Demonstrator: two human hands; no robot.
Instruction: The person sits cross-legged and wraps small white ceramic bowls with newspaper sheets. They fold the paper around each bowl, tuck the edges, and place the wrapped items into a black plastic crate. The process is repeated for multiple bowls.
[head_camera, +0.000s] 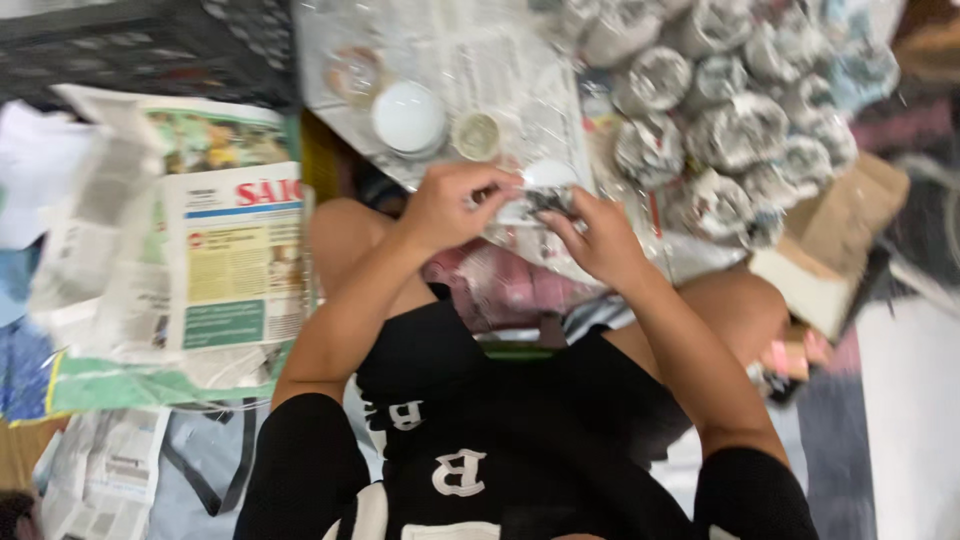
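The seated person seen from above: clothing and bare limbs.

We see a black short-sleeved top whose sleeves end at the upper arms, leaving both forearms bare down to the left hand (445, 205) and the right hand (600, 240). We note white block letters printed on the black fabric over the lap and chest, one large rounded letter near the middle and a smaller group to its left, with white patches at the lower edge of the view. We observe black shorts and two bare knees. We find no watch, ring or glove that the blurred view lets us make out.
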